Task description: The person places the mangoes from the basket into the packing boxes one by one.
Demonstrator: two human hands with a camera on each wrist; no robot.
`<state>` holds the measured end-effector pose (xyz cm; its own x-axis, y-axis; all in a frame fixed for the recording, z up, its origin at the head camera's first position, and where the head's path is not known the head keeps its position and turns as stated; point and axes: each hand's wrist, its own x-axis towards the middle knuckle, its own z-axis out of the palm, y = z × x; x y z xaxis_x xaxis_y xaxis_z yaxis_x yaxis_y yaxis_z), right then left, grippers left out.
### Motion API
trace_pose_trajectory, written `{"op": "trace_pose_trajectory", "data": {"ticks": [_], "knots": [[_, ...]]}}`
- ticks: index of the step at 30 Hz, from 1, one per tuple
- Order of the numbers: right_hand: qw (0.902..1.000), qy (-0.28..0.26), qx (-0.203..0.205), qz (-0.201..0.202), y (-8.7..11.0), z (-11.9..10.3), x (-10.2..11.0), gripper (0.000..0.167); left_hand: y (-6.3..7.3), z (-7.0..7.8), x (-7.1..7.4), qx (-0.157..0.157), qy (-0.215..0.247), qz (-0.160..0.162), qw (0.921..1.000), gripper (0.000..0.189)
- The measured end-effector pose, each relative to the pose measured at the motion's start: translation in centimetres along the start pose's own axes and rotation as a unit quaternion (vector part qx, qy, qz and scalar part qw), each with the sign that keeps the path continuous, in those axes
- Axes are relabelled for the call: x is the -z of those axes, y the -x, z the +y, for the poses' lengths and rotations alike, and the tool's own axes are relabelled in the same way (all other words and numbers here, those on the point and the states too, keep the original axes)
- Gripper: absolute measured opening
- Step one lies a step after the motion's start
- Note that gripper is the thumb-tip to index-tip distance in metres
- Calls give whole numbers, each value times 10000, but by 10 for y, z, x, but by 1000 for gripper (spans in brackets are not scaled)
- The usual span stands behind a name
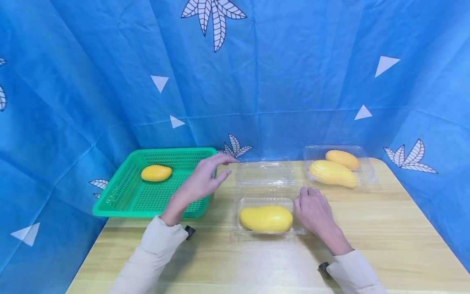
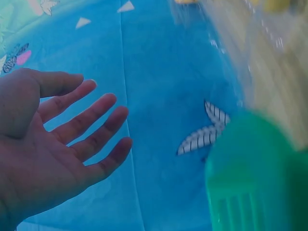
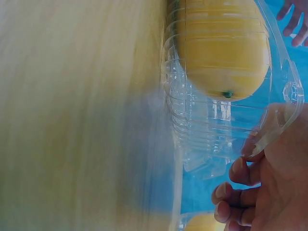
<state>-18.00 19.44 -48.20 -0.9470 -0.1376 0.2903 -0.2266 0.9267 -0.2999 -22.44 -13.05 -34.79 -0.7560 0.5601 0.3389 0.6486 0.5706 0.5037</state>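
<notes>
A clear plastic clamshell box point(image 1: 236, 228) lies with its lid point(image 1: 265, 173) folded back on the far side. One large yellow mango point(image 1: 266, 219) rests in its base. My right hand point(image 1: 315, 210) is at the base's right side; in the right wrist view its thumb and index finger pinch a corner of the clear rim point(image 3: 293, 98). With fingers extended and nothing in them, my left hand point(image 1: 203, 177) hovers over the right edge of the green basket point(image 1: 154, 214), pointing toward the lid. Its palm shows bare in the left wrist view.
Inside the basket lies a single mango point(image 1: 156, 173). At the back right, another clear box point(image 1: 312, 153) contains two mangoes point(image 1: 332, 173). A light wooden table point(image 1: 396, 241) carries everything, with a blue patterned curtain point(image 1: 293, 73) hanging behind it and at both sides.
</notes>
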Motion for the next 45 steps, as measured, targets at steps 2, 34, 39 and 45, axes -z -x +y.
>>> {"op": "trace_pose_trajectory", "data": {"ticks": [2,34,39,45], "knots": [[10000,-5,-3,-2,0,0,0,21,-1,-5,9,98,-105,63,9999,29],[10000,22,-59,-69,-1,2,-3,22,14,-118,101,1259,-1092,37,9860,24],[10000,54,-65,-47,-2,2,-3,22,20,-141,110,1463,-1284,-246,9806,28],[9999,39,-91,-94,-2,1,-3,23,27,-162,121,1634,-1396,-525,9752,32]]}}
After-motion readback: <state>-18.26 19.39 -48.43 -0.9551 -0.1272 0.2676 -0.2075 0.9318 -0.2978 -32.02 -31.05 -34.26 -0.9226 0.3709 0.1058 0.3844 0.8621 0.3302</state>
